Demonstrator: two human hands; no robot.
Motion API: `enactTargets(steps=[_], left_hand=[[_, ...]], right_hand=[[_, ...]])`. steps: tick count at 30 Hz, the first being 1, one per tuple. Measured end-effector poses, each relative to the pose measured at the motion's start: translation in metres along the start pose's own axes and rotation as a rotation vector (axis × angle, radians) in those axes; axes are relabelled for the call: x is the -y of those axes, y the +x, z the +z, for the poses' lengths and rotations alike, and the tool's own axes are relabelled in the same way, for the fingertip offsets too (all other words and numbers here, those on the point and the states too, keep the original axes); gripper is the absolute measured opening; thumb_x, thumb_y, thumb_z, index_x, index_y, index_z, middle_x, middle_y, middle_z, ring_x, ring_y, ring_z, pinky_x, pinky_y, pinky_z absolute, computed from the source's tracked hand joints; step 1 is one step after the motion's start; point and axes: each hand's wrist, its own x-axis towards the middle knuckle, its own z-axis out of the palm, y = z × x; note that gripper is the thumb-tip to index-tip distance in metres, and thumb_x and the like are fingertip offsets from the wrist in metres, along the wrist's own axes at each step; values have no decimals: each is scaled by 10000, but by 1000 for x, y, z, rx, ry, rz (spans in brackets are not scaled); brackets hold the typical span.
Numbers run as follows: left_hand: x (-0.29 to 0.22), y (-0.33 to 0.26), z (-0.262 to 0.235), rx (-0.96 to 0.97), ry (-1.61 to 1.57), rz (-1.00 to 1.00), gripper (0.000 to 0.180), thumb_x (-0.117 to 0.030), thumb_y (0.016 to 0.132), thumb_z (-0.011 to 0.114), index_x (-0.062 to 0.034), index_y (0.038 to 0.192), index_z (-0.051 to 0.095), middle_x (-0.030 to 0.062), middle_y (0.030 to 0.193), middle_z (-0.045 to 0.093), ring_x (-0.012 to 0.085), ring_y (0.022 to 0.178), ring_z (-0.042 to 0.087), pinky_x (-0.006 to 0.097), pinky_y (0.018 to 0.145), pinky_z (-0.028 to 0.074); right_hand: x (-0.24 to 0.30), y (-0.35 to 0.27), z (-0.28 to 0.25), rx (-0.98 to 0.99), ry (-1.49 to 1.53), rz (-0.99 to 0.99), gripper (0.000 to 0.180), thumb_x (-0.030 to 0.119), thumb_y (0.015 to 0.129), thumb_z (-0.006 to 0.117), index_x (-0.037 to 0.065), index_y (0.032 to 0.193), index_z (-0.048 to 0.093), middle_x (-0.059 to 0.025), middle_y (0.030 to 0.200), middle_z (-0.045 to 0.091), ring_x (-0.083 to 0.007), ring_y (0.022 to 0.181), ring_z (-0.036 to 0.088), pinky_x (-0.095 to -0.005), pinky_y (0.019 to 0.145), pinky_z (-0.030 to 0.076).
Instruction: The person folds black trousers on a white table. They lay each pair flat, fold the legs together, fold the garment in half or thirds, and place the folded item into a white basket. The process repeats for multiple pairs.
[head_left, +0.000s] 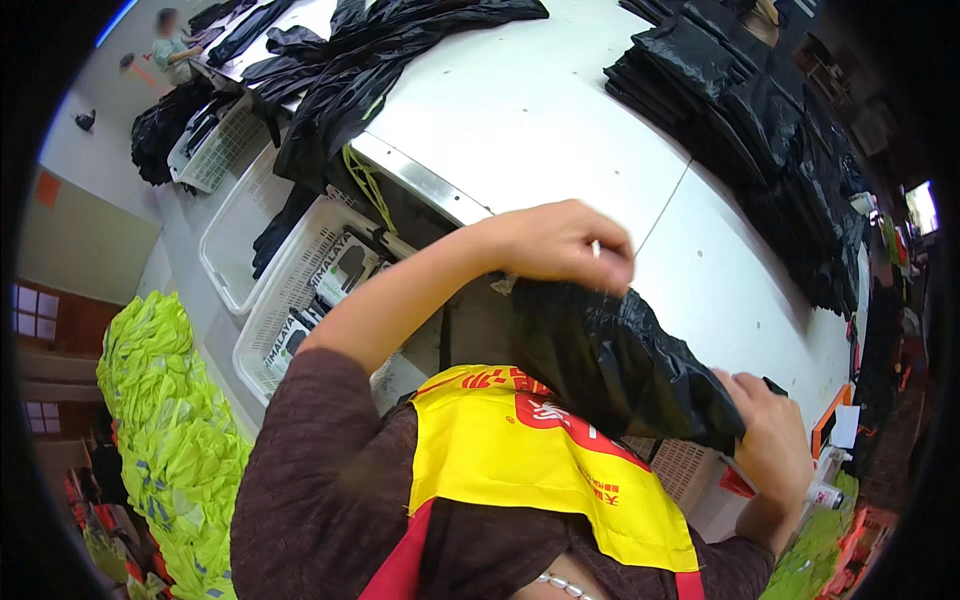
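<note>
A piece of glossy black fabric (630,365) hangs between my hands, over the near edge of the white table and in front of my yellow apron. Its exact kind cannot be made out. Bent over its upper left edge, my left hand (575,245) has its fingers curled closed on the fabric. At the lower right end, my right hand (770,430) grips the fabric, with the thumb side toward the table. The fabric is creased and slants down from left to right.
The white table (500,130) spreads ahead. Tall stacks of folded black fabric (740,130) stand at its right; loose black fabric (380,60) drapes over its left edge. White plastic baskets (250,350) sit left, beside a yellow-green heap (170,440). A person (175,50) is far left.
</note>
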Motion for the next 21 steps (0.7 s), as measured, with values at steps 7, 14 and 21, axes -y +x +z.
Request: enactTargets(steps=[7, 14, 21], left_hand=[[-5, -67, 39, -464, 656, 315, 207, -88, 645, 746, -39, 767, 587, 96, 784, 599, 255, 790, 580, 328, 710, 473], [-19, -65, 36, -284, 1076, 551, 162, -88, 668, 646, -95, 797, 548, 17, 729, 592, 119, 534, 515, 232, 476, 362], [-41, -78, 23, -307, 1189, 553, 172, -115, 656, 628, -133, 778, 509, -27, 678, 552, 81, 473, 488, 214, 401, 360]], right_hand=[[-7, 28, 72, -148, 267, -31, 592, -67, 692, 560, 31, 1265, 446, -223, 1096, 569, -370, 943, 589, -398, 786, 489], [7, 64, 61, -270, 502, -430, 825, 404, 666, 757, -3, 1296, 414, -216, 1295, 457, -353, 1214, 436, -408, 1009, 362], [39, 137, 99, 288, 993, -635, 427, 337, 717, 723, 41, 988, 576, -127, 895, 632, -229, 799, 618, -304, 693, 469]])
